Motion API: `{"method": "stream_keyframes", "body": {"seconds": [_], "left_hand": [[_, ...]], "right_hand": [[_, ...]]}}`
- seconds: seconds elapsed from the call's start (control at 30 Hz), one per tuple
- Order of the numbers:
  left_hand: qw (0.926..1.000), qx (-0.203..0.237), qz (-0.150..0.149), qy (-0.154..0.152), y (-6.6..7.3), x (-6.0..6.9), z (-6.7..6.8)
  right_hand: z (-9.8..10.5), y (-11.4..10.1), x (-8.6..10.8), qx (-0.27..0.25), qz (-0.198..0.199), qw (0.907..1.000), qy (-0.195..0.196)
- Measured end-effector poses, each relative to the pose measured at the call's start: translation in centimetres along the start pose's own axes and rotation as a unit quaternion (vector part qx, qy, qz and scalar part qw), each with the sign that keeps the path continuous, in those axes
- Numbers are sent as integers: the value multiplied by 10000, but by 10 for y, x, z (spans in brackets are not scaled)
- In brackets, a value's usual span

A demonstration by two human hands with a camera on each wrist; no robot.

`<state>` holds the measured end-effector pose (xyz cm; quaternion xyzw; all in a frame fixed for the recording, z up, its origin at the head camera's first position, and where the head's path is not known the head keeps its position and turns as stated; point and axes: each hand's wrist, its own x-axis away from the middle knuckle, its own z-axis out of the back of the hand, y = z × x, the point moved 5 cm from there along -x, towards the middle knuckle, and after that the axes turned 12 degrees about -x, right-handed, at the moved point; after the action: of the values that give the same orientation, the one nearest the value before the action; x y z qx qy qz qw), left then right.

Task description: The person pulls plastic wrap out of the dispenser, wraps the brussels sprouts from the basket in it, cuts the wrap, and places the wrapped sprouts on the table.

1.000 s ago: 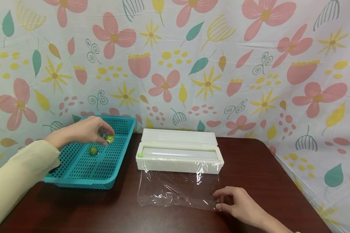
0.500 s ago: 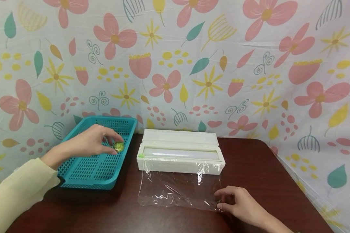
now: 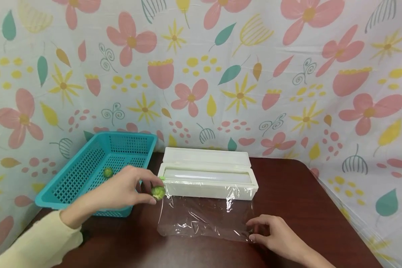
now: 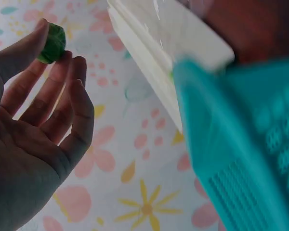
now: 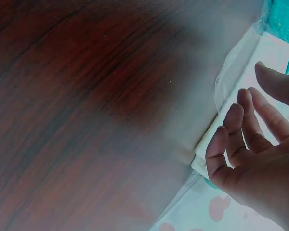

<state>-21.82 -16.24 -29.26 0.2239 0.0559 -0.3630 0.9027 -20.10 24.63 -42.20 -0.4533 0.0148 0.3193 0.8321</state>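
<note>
The left hand (image 3: 124, 188) pinches a small round green vegetable (image 3: 158, 192) between thumb and fingertips, just left of the film's upper left corner. In the left wrist view, the green piece (image 4: 54, 45) shows between the thumb and fingers of the left hand (image 4: 43, 125). Clear plastic film (image 3: 204, 219) extends from a white dispenser box (image 3: 201, 190) onto the table. Beside the film's front right corner lies the right hand (image 3: 279, 236); in the right wrist view its fingers (image 5: 233, 115) are loosely bent, apart from the thumb, with no object visible between them.
A teal basket (image 3: 50, 199) stands at the left with another green piece (image 3: 108, 172) inside. The box's raised lid (image 3: 206, 156) leans at the back. Behind the dark wooden table (image 3: 288, 186) hangs a flower-patterned cloth (image 3: 254, 123).
The left hand has moved right and toward the front, out from over the basket to the film's left edge, carrying the green piece. The right hand has stayed almost still.
</note>
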Motion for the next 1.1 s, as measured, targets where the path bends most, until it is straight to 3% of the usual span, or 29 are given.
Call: {"method": "stream_keyframes", "body": {"seconds": [0.17, 0.37, 0.5, 0.77, 1.1], "left_hand": [[9975, 668, -44, -204, 19, 0, -33], [9956, 820, -179, -416, 31, -5, -75], [9950, 884, -71, -456, 34, -9, -98], [9981, 531, 88, -315, 35, -24, -126], [9987, 405, 270, -150, 37, -43, -149]], "right_hand": [[1, 2, 1, -38, 22, 10000, -19], [3, 0, 4, -12, -79, 10000, 47], [3, 1, 5, 0, -242, 9997, -32], [1, 2, 8, 22, -67, 10000, -16], [1, 0, 6, 85, -3, 10000, 11]]}}
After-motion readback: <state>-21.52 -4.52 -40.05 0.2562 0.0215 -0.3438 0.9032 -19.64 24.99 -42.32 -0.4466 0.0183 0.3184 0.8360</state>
